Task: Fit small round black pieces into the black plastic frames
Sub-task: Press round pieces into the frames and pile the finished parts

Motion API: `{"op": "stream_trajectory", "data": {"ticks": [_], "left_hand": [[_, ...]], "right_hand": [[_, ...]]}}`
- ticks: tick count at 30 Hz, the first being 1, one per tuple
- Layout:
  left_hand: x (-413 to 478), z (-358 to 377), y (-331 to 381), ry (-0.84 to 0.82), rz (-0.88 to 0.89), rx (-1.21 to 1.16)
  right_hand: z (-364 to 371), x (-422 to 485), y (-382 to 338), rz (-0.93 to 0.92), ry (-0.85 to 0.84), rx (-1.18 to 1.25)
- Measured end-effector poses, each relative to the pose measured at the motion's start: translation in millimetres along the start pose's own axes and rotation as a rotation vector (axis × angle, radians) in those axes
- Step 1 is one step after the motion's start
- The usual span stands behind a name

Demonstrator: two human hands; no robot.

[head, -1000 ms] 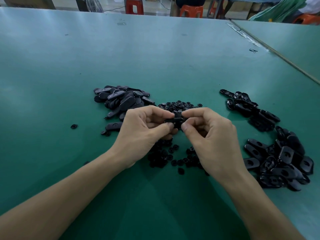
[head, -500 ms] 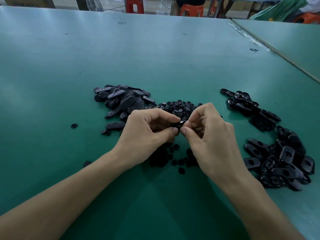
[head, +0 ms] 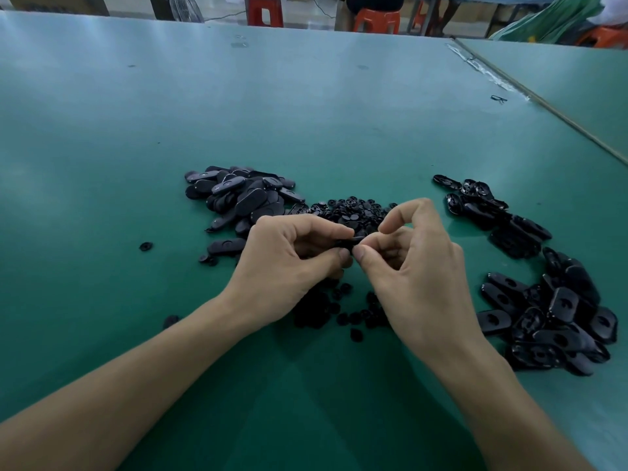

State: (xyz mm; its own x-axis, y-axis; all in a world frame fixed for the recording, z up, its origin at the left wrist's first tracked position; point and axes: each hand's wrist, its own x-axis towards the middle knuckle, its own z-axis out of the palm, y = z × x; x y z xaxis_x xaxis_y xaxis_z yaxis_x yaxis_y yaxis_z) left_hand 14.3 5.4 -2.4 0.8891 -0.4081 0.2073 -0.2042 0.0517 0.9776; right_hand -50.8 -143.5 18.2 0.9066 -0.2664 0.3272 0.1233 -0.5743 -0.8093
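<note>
My left hand (head: 289,263) and my right hand (head: 418,273) meet above the green table, both pinching one black plastic frame (head: 350,242) between thumbs and fingertips; most of it is hidden by my fingers. Whether a round piece sits in it cannot be seen. A heap of small round black pieces (head: 353,212) lies just beyond my hands, and more round pieces (head: 343,311) lie scattered under them. A pile of oblong black frames (head: 238,198) lies to the far left of my hands.
Two piles of black frames lie on the right, one far (head: 492,212) and one near (head: 557,321). Stray round pieces (head: 146,246) sit on the table (head: 306,113) at left. A seam (head: 543,103) with a second table runs at right. Orange stools (head: 375,20) stand beyond.
My hands have drawn slightly closer together on the frame, and my right index finger has lifted and curled above it. The piles have not moved.
</note>
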Motion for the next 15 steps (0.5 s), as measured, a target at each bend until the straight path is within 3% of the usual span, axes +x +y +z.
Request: {"op": "stream_trajectory", "data": {"ticks": [9, 15], "left_hand": [[-2, -1, -1, -0.005, 0.021, 0.084], [-2, 2, 1, 0.001, 0.029, 0.100]], "right_hand": [[7, -5, -3, 0.004, 0.080, -0.013], [13, -8, -5, -0.105, 0.144, -0.163]]}}
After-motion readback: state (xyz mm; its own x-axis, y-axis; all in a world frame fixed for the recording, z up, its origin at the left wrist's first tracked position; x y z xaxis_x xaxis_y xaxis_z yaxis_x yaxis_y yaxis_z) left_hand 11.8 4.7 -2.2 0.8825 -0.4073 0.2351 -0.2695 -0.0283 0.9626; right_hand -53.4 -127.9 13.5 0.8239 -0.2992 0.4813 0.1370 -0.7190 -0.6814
